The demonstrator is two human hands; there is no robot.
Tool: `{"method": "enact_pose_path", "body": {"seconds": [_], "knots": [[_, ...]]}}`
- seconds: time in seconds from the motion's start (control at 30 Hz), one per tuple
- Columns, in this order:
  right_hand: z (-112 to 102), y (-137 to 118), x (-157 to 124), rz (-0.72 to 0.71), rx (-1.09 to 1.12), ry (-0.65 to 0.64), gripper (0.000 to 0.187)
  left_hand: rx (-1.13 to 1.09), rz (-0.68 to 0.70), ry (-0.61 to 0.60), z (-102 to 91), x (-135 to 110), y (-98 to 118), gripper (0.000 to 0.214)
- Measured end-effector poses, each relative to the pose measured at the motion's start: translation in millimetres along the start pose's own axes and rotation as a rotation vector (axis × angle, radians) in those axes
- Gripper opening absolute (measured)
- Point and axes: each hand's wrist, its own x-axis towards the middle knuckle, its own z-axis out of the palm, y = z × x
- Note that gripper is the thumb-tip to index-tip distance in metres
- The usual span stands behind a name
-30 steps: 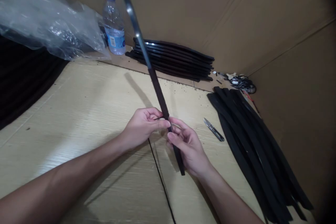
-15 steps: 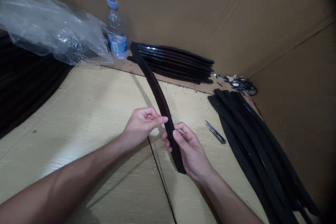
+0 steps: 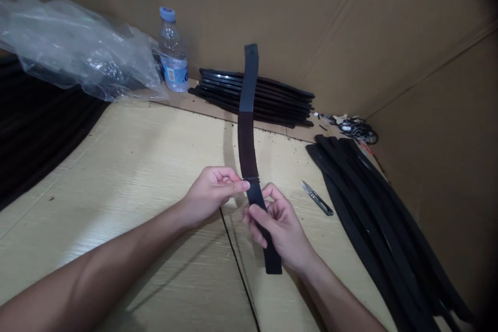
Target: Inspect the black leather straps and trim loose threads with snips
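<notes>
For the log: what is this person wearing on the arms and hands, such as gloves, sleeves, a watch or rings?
Nothing worn shows. The left hand and right hand are bare, with no gloves and no rings visible. The left forearm and right forearm are uncovered up to the picture's edge: no sleeve, watch, wristband or marking is in view.

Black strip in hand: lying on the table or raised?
Raised. The right hand grips the black strip near its lower end, the left hand pinches it, its far end points up off the table.
</notes>
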Motion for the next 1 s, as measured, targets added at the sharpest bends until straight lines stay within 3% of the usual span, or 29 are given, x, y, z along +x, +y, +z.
{"method": "enact_pose_path", "body": {"seconds": [0.17,0.33,0.4,0.57,0.77,0.83,0.93,1.0], "knots": [[1,2,2,-0.028,0.053,0.086,0.022,0.051,0.065,0.082,0.6,1,-1,0.031],[-1,7,2,-0.069,-0.055,0.096,0.029,0.02,0.042,0.008,1.5,2,-3,0.035],[-2,7,2,-0.08,-0.093,0.072,0.022,0.007,0.037,-0.003,1.6,2,-3,0.034],[-1,6,2,-0.058,0.004,0.012,0.024,-0.016,0.013,-0.066,2.2,-2,-1,0.029],[1,6,2,-0.122,0.092,0.077,0.017,0.044,0.042,0.045,2.2,-1,-1,0.03],[-1,8,3,-0.113,0.07,0.083,0.012,0.043,0.04,0.03,2.2,-1,-1,0.031],[-4,12,4,-0.085,0.049,0.079,0.043,0.014,0.009,-0.031,2.0,0,0,0.032],[-5,12,4,-0.075,0.006,0.058,0.04,0.019,-0.012,-0.042,1.4,0,0,0.031]]}}
